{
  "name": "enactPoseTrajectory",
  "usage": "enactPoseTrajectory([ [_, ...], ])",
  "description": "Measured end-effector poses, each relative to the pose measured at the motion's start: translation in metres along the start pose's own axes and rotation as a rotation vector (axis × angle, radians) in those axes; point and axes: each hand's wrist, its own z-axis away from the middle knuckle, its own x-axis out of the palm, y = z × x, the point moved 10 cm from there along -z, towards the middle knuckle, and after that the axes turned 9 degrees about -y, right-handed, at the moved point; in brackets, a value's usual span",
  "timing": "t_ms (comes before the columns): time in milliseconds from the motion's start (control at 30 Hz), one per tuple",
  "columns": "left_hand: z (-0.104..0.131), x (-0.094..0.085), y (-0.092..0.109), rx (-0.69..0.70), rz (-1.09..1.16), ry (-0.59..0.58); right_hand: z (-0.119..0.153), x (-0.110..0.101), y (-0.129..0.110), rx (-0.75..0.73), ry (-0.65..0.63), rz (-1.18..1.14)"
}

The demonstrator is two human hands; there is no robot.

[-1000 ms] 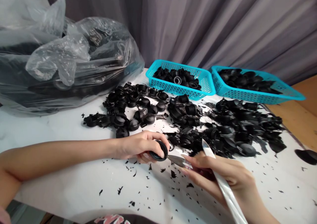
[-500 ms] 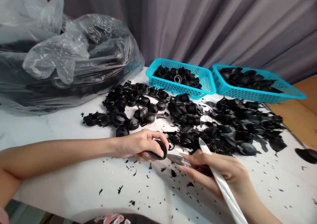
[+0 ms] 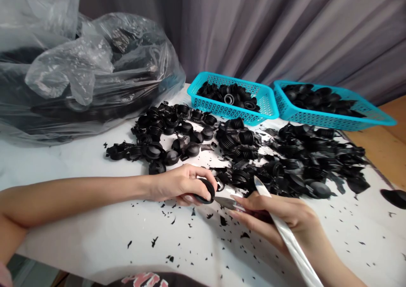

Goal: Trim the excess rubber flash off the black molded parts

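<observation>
Over the white tabletop (image 3: 104,240), the right hand (image 3: 279,213) holds a long white tool (image 3: 290,238), its axis slanting from lower right to an upper-left tip; the left hand (image 3: 177,184) pinches a round black piece (image 3: 208,186), face turned rightward; the right hand's metal blade (image 3: 224,202) points left, tip at the piece.

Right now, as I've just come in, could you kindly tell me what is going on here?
A person's left hand holds a round black part, while the right hand grips a pointed metal blade with its tip at the part's edge. Ribbed black pieces lie heaped on the white table, with dark scraps scattered nearer the person. Behind the heap, two blue perforated baskets hold more black pieces.
</observation>
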Motion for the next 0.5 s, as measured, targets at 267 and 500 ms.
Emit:
enactPoseTrajectory([
  [267, -0.0008, 0.0013, -0.0006, -0.016, -0.021, 0.000, -0.0009, -0.0027, -0.0028, -0.026, 0.016, -0.056],
  [500, 0.0000, 0.0000, -0.0012, -0.045, -0.063, 0.021, 0.0006, -0.0014, -0.0068, -0.042, 0.016, -0.030],
])
